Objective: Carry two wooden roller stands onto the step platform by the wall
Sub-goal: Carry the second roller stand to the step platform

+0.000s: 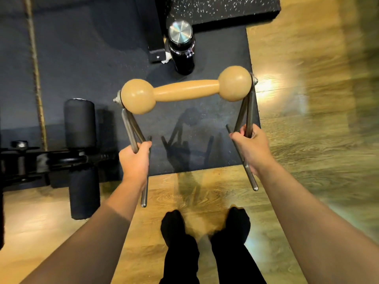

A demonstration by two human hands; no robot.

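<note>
A tan wooden dumbbell-shaped roller on a grey metal frame hangs above the dark rubber floor mat. The left hand and right hand grip its legs. A black steel-capped bottle stands on the mat beyond it.

Both bare arms reach forward toward twelve o'clock. The left hand and the right hand each have fingers curled tight around metal legs.

We see the wooden plank floor smeared by blur at the right of the frame. The black speckled rubber platform is cut off by the top edge, the black weight machine by the left edge.
</note>
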